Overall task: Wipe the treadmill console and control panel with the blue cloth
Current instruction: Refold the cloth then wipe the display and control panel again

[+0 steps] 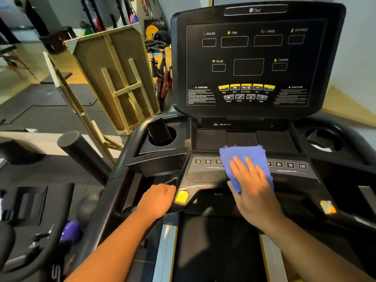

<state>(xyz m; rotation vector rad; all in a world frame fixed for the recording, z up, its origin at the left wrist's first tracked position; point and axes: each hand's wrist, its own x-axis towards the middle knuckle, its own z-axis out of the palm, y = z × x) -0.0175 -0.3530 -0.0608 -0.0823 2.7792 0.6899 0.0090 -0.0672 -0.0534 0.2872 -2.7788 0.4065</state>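
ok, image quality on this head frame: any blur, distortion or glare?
Head view: strong wide-angle bending at the edges; gym background upper left motion-smeared; console fairly sharp, big labels readable, caution small print not; no strong glare; right hand and blue cloth clear.

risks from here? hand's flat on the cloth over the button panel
1. The right hand presses the blue cloth flat over the control panel, covering the middle keys; a firm wipe could trigger one, though the displays on the console look dark.
2. The left hand grips the frame right beside the yellow button and might bump it.
3. A dark object standing in the left cup holder could get knocked if wiping moves that way.
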